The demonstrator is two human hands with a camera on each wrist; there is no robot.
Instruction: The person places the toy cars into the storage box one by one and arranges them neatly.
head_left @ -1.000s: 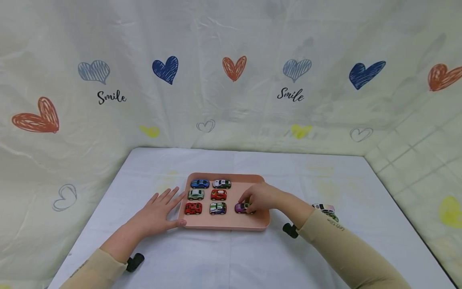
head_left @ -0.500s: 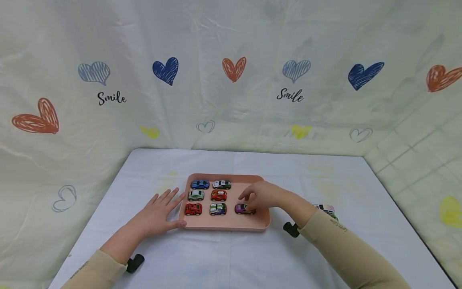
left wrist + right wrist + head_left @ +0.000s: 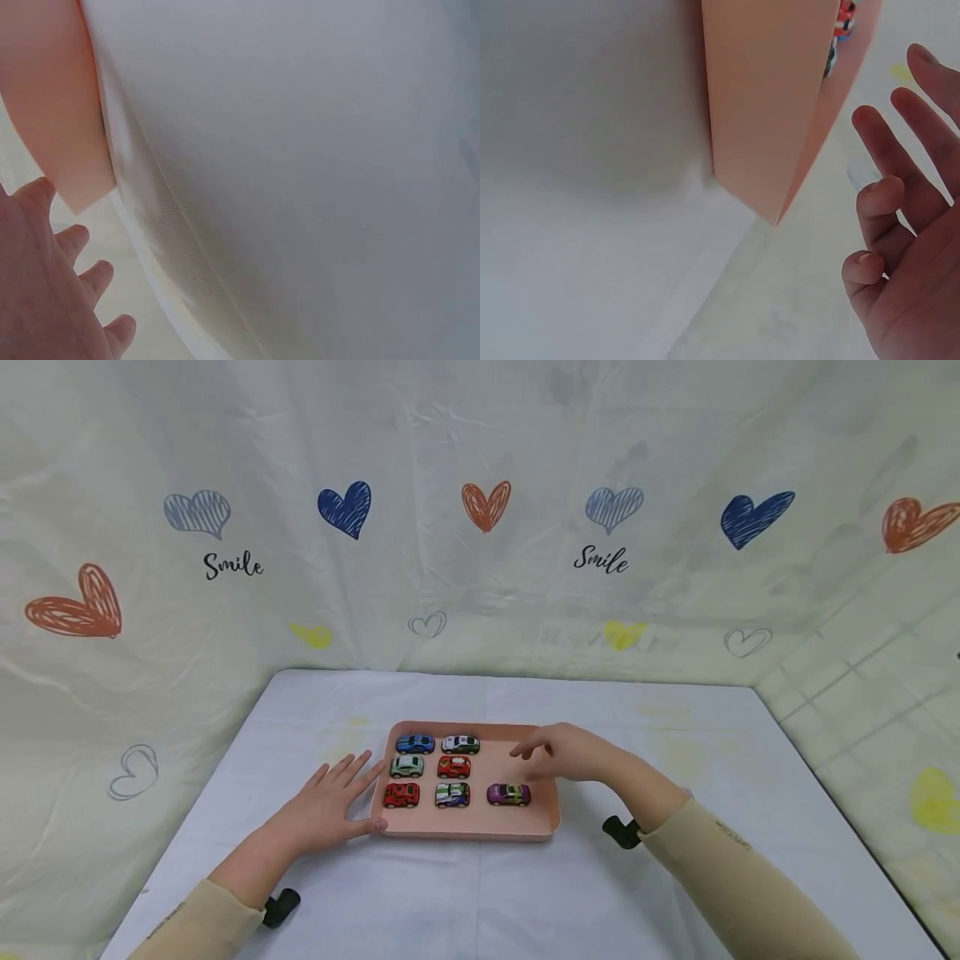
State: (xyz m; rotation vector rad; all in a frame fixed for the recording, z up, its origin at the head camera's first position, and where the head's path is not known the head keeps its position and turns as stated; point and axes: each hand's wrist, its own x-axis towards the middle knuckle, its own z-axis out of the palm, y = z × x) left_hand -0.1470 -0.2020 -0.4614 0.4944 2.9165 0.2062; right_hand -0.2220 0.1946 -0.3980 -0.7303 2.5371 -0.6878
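In the head view a pink tray (image 3: 480, 836) holds several small toy cars. A purple and green toy car (image 3: 508, 795) stands alone at the tray's right front. My right hand (image 3: 570, 753) hovers over the tray's right side with loosely spread fingers and holds nothing, as the right wrist view also shows. My left hand (image 3: 322, 802) lies spread at the tray's left edge, its fingertips and thumb against the rim. Further left in the tray are a red car (image 3: 402, 795), a white and green car (image 3: 452, 794) and a blue car (image 3: 416, 743).
The tray stands on a table with a white cloth (image 3: 420, 902). A patterned curtain (image 3: 480, 568) hangs behind the table. Also in the tray are a pale green car (image 3: 407, 767), a red fire-style car (image 3: 453, 767) and a white and black car (image 3: 461, 744).
My right hand has let go of the purple and green car and moved up and to the right. The right forearm now covers the cars on the table at right. My left hand stays put.
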